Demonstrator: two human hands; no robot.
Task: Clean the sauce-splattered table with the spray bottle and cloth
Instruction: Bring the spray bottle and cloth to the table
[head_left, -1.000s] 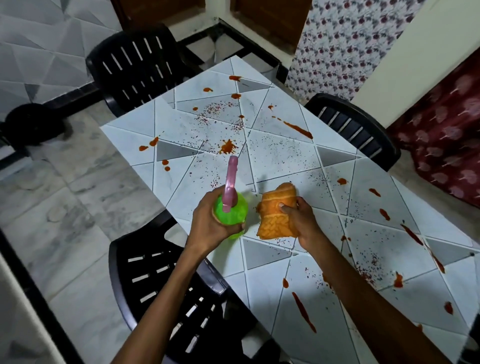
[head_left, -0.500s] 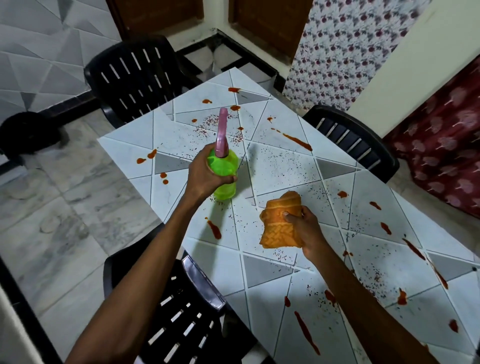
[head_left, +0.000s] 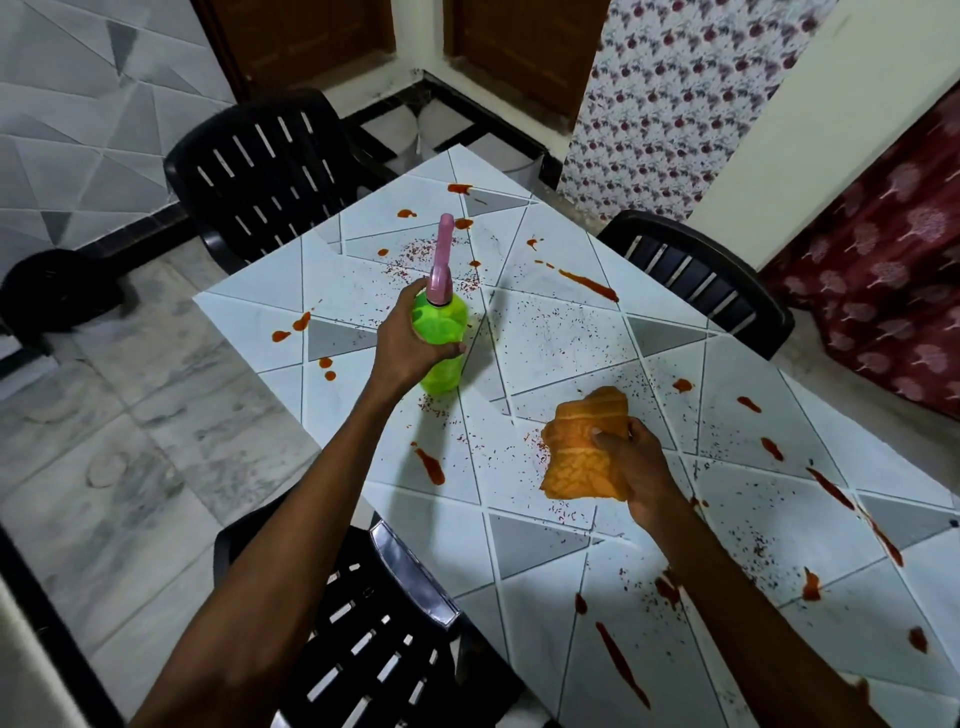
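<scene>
Left hand wraps green spray bottle over worktop; light rigid plastic, grip body, finger near pink trigger. Right hand bunches soft orange cloth, limp, on worktop.

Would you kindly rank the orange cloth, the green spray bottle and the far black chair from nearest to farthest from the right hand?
1. Orange cloth: gripped in the right hand.
2. Green spray bottle: up-left, held by the left hand.
3. Far black chair: beyond the table's far-left corner.
</scene>
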